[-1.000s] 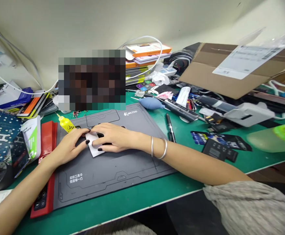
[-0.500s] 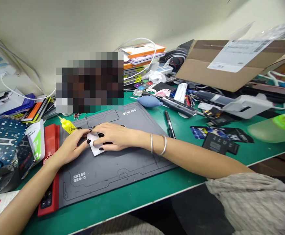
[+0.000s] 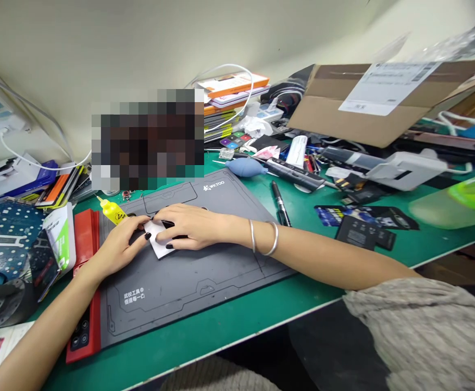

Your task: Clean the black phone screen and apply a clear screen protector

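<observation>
A small flat white sheet lies on the grey work mat under my fingers. My left hand comes from the left, its thumb and forefinger at the sheet's left edge. Over its right side curves my right hand, wearing two silver bangles on the wrist, with fingertips and thumb on the sheet. Something dark shows beneath the right fingers; I cannot tell what it is. Just behind my left hand is a yellow squeeze bottle with a thin nozzle.
Left of the mat lie a red phone case and a round metal base. Behind and right are a blue air blower, a black pen, a cardboard box and a pale green cup. A pixelated patch hides the back.
The camera view has shifted slightly. Both hands keep nearly the same pose on the white sheet.
</observation>
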{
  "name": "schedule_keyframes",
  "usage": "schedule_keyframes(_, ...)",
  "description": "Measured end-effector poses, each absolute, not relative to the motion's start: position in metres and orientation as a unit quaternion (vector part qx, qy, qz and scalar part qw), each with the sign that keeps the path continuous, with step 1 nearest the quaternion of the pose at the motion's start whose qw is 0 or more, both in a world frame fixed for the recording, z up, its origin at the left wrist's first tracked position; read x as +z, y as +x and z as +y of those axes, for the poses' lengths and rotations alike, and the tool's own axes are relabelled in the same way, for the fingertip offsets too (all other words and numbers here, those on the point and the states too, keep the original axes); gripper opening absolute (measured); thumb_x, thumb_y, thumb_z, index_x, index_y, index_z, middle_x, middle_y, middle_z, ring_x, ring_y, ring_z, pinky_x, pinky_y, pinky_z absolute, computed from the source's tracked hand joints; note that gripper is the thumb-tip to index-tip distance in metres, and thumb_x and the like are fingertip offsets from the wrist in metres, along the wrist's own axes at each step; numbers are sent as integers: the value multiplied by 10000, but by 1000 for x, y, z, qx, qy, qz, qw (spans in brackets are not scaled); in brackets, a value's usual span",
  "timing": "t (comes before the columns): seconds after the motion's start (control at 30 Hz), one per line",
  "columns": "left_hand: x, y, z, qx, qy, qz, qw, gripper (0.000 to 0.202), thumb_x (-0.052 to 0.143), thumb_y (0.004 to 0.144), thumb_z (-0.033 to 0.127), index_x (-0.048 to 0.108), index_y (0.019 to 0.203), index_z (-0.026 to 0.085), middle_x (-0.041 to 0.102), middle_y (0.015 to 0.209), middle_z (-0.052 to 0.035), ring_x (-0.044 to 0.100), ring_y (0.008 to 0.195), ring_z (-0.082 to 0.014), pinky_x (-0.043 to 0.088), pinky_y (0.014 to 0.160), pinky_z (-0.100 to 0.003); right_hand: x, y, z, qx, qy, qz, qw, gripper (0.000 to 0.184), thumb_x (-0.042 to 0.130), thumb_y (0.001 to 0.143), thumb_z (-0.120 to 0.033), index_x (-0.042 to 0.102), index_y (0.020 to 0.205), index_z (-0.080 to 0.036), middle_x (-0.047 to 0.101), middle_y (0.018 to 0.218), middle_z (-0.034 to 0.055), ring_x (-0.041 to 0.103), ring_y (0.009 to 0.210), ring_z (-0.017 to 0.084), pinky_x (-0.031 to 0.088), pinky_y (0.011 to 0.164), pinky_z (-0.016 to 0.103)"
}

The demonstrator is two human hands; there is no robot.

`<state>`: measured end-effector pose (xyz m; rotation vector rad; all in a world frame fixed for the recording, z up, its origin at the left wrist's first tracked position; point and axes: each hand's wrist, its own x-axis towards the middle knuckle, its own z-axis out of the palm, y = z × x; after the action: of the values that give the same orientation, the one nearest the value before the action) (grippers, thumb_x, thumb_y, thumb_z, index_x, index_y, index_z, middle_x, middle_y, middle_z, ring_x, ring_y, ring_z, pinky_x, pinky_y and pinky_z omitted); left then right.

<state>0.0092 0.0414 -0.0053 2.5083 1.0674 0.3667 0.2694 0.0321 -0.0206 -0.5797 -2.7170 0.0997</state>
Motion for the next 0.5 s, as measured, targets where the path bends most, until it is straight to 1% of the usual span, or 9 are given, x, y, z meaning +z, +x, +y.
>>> schedule_keyframes(0.13, -5, 9, 41, 128, 893, 385, 195, 447, 427, 995, 483, 548, 1296, 175, 664, 1236, -133, 624, 1100, -276, 511, 985, -463, -20, 270, 32, 29, -220, -959, 177, 282, 503, 1009, -307, 713, 1171, -213, 569, 1302, 184, 525, 1229, 298, 435, 1040, 488)
schedule_keyframes(0.23, -6, 8, 41, 130, 891, 388, 195, 456, 431, 993, 484, 541, 1307, 173, 662, 1243, -135, 622, 1115, -277, 506, 994, -461, -20, 270, 32, 38, -200, -963, 175, 287, 491, 1015, -304, 718, 1166, -214, 572, 1299, 177, 526, 1232, 286, 427, 1055, 470)
schedule_keyframes(0.37, -6, 7, 40, 131, 890, 389, 197, 449, 433, 988, 480, 543, 1299, 176, 667, 1239, -133, 628, 1099, -272, 509, 991, -460, -21, 270, 32, 33, -223, -958, 179, 289, 489, 1016, -318, 711, 1171, -217, 564, 1299, 175, 522, 1221, 289, 434, 1032, 485)
schedule_keyframes(0.5, -4, 9, 40, 132, 889, 391, 196, 447, 434, 984, 482, 540, 1299, 183, 661, 1264, -137, 617, 1146, -284, 498, 1014, -472, -21, 269, 31, 37, -205, -962, 176, 293, 478, 1022, -325, 713, 1166, -224, 568, 1288, 168, 518, 1222, 279, 432, 1036, 466)
